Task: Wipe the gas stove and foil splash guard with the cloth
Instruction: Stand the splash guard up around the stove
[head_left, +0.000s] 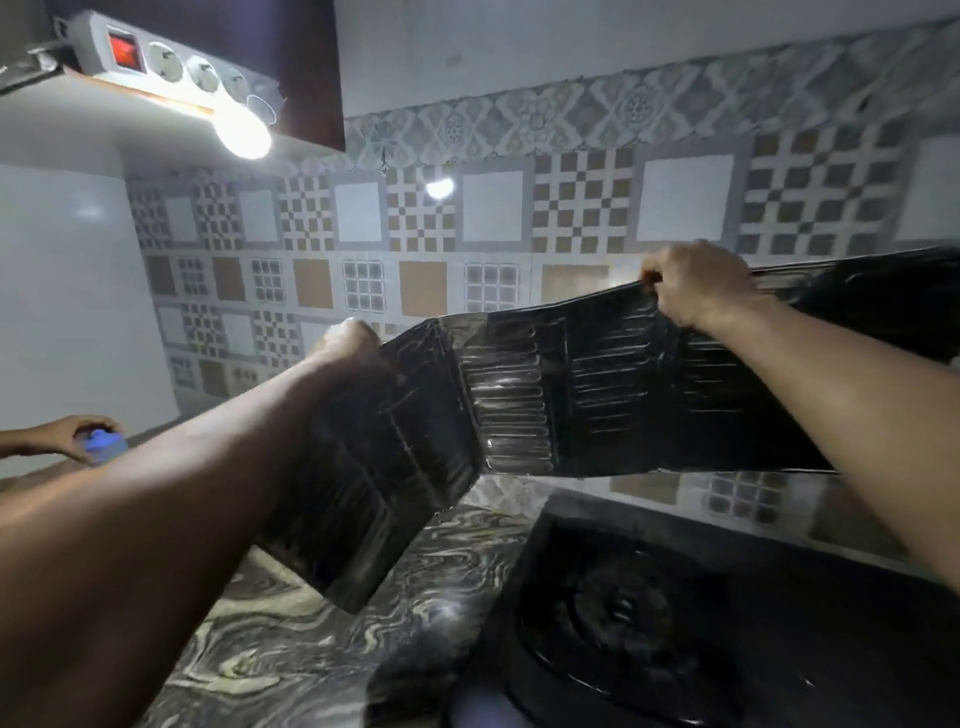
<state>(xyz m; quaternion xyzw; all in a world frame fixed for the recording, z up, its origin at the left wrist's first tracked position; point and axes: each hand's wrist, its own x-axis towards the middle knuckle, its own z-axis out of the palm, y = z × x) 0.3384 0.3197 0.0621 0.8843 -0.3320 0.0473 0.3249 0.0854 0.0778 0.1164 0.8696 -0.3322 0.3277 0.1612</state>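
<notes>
A long, dark, ribbed foil splash guard (597, 395) hangs in the air above the counter, folded into panels. My left hand (345, 345) grips its top edge at the left fold. My right hand (696, 288) pinches the top edge further right. Below, at the lower right, sits the black gas stove (649, 618) with a round burner. No cloth shows in the frame.
A swirled marble counter (311, 639) runs under the guard. Patterned wall tiles (467, 223) stand behind. Another person's hand (78, 436) holds a blue item at the far left. A power strip (171, 62) and a lit bulb (241, 132) hang at the upper left.
</notes>
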